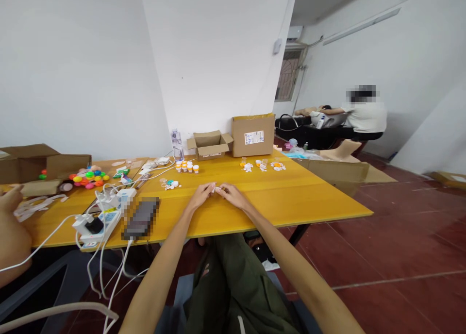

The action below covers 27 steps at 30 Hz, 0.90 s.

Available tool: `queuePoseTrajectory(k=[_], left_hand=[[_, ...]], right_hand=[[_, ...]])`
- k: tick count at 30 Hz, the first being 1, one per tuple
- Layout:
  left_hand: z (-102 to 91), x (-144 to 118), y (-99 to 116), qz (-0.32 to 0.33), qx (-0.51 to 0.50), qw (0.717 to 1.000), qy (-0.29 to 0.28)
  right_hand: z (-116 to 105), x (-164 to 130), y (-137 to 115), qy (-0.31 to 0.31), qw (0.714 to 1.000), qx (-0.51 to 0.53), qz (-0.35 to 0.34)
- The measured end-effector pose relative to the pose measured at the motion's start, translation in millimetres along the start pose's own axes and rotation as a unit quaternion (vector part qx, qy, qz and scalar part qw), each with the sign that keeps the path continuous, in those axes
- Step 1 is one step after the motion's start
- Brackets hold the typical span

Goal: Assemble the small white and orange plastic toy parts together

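Both grips pinch one small white piece (217,190) mid-frame, left hand (201,196), right hand (233,196); looks light, stiff, fingertip hold.

**Room around us: white walls, red floor**

We sit at a yellow-topped table (255,198) on dark legs, set against a white pillar (214,57). White walls (73,67) on both sides. Floor (400,237) is dark red tile with pale grout lines. We see a barred window (287,76) far back, an air conditioner (294,31) above it, and a tube light (360,26) on the right wall. A dark chair (54,285) stands lower left, and a dark desk (309,130) far right. Lighting is even and soft.
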<state>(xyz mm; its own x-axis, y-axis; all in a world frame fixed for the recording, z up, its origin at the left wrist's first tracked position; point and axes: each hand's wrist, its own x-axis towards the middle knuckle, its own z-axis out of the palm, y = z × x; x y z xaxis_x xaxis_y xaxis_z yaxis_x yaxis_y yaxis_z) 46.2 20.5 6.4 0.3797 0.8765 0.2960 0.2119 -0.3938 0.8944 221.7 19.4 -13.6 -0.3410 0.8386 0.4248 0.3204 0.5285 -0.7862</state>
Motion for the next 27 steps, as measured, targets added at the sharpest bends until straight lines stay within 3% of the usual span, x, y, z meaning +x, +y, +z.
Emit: queuePoseTrajectory(k=[19,27], left_hand=[[-1.6,-0.9,2.4,-0.033,0.022,0.999,0.009],[-1.8,-1.2,4.3,-0.010,0.023,1.000,0.001]], right_hand=[[-1.4,-1.0,-2.9,-0.004,1.000,-0.017,-0.003],[-0.6,-0.6,-4.8,-0.005,1.000,-0.010,0.008]])
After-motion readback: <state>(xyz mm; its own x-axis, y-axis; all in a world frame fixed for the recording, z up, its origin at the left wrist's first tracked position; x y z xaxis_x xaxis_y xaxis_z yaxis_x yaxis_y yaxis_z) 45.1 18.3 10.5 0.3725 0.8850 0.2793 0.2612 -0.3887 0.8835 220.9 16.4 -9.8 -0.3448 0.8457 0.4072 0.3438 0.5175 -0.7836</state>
